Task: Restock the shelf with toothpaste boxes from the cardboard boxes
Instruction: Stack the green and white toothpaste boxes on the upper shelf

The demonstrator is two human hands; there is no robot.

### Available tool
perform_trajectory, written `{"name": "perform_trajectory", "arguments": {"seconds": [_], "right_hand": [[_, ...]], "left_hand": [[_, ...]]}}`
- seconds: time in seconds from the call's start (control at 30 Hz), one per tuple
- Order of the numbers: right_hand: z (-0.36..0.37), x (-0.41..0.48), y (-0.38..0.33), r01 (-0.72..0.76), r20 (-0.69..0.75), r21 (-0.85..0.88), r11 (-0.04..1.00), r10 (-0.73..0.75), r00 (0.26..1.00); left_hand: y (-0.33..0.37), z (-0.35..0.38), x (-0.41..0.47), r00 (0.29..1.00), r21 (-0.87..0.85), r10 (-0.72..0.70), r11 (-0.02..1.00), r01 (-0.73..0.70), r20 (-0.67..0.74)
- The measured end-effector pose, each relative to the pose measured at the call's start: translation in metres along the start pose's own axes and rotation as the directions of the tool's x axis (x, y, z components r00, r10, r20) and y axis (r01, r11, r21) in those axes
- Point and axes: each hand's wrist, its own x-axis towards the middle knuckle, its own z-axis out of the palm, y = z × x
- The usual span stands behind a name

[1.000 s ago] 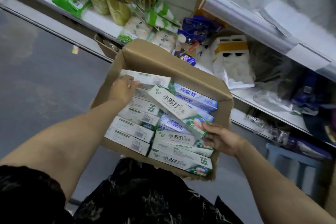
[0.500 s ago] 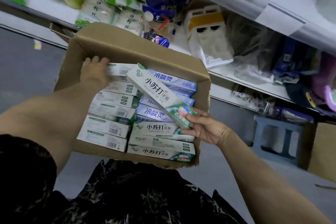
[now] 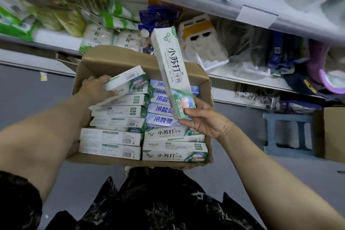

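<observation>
Lifted since a moment ago, the green toothpaste box [image 3: 172, 73] now stands nearly upright over the far right corner of the cardboard box [image 3: 119, 59], its lower end pinched between thumb and fingers of the right hand [image 3: 203, 119]. The left hand [image 3: 95, 89] has tilted up a second toothpaste box [image 3: 127, 80] at the far left corner, fingers curled round its end. Stacked toothpaste boxes [image 3: 112, 137] fill the carton, near the shelf [image 3: 242, 81].

Green packets [image 3: 15, 26] upper left are blurred; right edge crops a cardboard box [image 3: 334, 132].
</observation>
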Motion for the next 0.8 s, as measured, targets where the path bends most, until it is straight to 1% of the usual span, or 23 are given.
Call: {"name": "perform_trajectory", "arguments": {"seconds": [0.07, 0.13, 0.3, 0.37, 0.47, 0.57, 0.63, 0.77, 0.8], "right_hand": [[0.014, -0.007, 0.003, 0.062, -0.006, -0.015, 0.998, -0.062, 0.998], [0.027, -0.016, 0.007, 0.12, -0.007, -0.033, 0.992, -0.12, 0.993], [0.061, -0.044, 0.009, 0.276, 0.024, -0.059, 0.959, -0.275, 0.961], [0.075, -0.057, 0.004, 0.342, 0.036, -0.055, 0.938, -0.341, 0.94], [0.098, -0.08, -0.013, 0.463, 0.071, -0.068, 0.884, -0.458, 0.886], [0.119, -0.103, -0.035, 0.592, 0.105, -0.094, 0.801, -0.583, 0.806], [0.131, -0.121, -0.05, 0.662, 0.128, -0.105, 0.742, -0.65, 0.749], [0.149, -0.154, -0.083, 0.751, 0.142, -0.081, 0.655, -0.738, 0.659], [0.154, -0.161, -0.093, 0.781, 0.148, -0.077, 0.62, -0.767, 0.624]], "left_hand": [[0.0, -0.015, -0.016, 1.0, -0.119, 0.015, 0.993, -0.013, 0.017], [0.007, -0.036, -0.037, 0.998, -0.199, 0.056, 0.979, -0.052, 0.018], [0.035, -0.094, -0.085, 0.981, -0.251, 0.187, 0.949, -0.192, -0.041], [0.049, -0.118, -0.105, 0.976, -0.264, 0.201, 0.94, -0.216, -0.084], [0.076, -0.156, -0.137, 0.954, -0.238, 0.236, 0.931, -0.276, -0.186], [0.107, -0.195, -0.17, 0.908, -0.201, 0.318, 0.904, -0.377, -0.273], [0.13, -0.22, -0.194, 0.867, -0.178, 0.385, 0.874, -0.453, -0.316], [0.176, -0.259, -0.234, 0.776, -0.108, 0.501, 0.81, -0.577, -0.383], [0.188, -0.267, -0.244, 0.75, -0.085, 0.53, 0.792, -0.604, -0.396]]}}
